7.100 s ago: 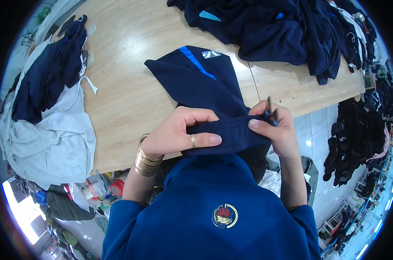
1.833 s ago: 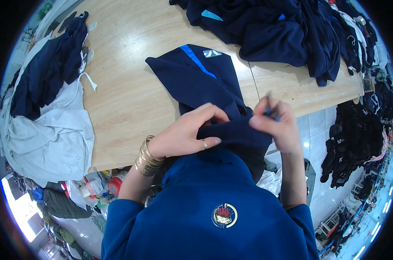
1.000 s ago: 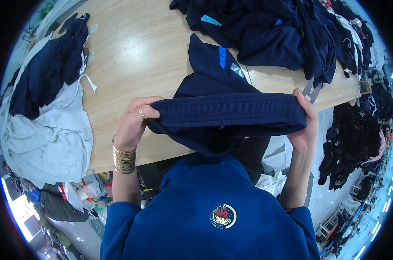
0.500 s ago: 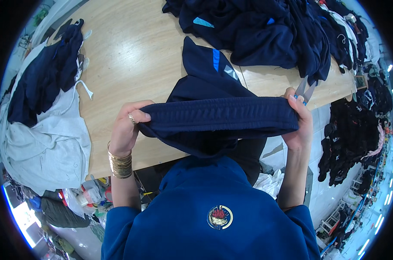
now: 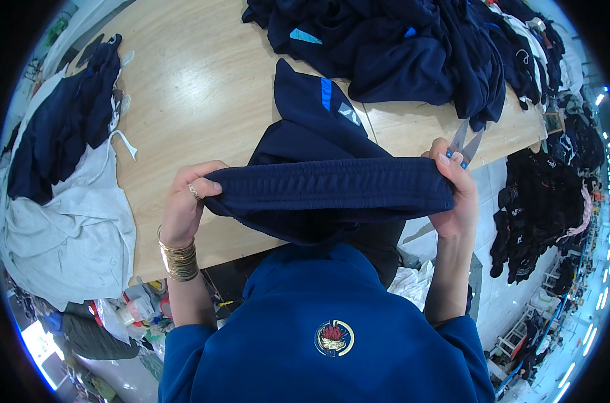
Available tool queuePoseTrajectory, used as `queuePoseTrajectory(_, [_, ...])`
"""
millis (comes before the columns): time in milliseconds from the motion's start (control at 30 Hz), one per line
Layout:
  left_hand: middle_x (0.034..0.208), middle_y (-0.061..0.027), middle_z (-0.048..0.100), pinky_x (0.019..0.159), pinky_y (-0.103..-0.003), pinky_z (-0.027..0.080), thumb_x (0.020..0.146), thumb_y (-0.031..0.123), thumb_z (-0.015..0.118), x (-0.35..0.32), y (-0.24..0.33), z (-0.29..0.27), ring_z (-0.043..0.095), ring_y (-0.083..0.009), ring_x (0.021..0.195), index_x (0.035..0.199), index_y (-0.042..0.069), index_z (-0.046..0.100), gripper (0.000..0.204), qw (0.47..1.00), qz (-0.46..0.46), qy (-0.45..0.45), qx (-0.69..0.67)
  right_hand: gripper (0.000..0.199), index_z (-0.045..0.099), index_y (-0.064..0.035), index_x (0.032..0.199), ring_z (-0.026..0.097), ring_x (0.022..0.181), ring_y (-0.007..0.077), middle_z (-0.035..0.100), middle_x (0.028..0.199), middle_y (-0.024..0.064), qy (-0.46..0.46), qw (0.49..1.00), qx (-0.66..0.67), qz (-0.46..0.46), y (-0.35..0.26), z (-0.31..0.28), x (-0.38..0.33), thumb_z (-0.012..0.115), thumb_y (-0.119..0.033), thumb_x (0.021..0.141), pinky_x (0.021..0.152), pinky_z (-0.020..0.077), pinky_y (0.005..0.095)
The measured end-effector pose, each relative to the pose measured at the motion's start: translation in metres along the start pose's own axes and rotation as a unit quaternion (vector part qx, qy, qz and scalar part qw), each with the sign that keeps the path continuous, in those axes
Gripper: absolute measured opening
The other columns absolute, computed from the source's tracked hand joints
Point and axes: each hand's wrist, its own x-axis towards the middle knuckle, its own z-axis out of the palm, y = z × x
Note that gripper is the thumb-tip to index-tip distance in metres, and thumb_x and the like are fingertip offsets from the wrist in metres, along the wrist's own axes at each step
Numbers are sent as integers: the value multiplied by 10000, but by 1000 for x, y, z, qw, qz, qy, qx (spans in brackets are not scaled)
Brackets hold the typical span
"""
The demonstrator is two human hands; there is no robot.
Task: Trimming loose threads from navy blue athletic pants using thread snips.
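Note:
Between my hands a pair of navy elastic-waist trousers (image 5: 332,185) is stretched sideways, the ribbed waistband pulled nearly straight. My left hand (image 5: 192,198) is closed on the left end of the band, thumb on top. At the right end my right hand (image 5: 456,191) grips the band, with fingers curled round it. The same hand also holds a pair of scissors (image 5: 467,142), blades parted and pointing away from me. Beyond the waistband, the rest of the garment lies on the wooden table (image 5: 184,87), showing a bright blue strip and a small grey patch.
A large heap of navy garments (image 5: 412,60) covers the far right of the table. At the left edge lie a navy garment (image 5: 63,134) and pale grey cloth (image 5: 70,235). More dark clothes (image 5: 537,208) are piled beyond the right side, above a tiled floor.
The view has shifted slightly, so everything appears a little further left. Both hands keep their hold on the stretched waistband, which sits slightly nearer to me.

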Motion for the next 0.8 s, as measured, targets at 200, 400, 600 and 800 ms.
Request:
queuePoseTrajectory(200, [805,-36,618,725,-207,422,761,60,486,13,-6,3,555,-104,766,909,-45,611,221,983,48,67,165,187,561,-50,815,537,690,81,562,748,-1,34,969,-242,-34,7,16,10,716,-68,712,642,423,220])
queuePoseTrajectory(400, [903,-120,655,852,-337,468,747,-152,484,7,8,11,619,-262,946,840,-9,621,219,768,419,321,364,238,570,-49,856,500,613,126,531,709,59,39,689,-634,-347,28,13,16,699,-17,659,568,394,239])
queuePoseTrajectory(600, [908,-124,645,900,-446,458,694,-181,519,-14,-33,-1,605,-299,951,744,11,557,202,731,450,348,378,265,522,-39,812,439,560,116,502,703,29,223,625,-546,-511,31,0,22,618,109,615,531,350,202])
queuePoseTrajectory(800, [913,-124,626,892,-459,468,685,-183,517,-28,-67,-11,592,-290,919,733,23,519,211,743,408,351,397,284,440,-38,815,373,632,63,406,737,-11,220,689,-508,-468,35,4,23,592,142,656,589,309,161])
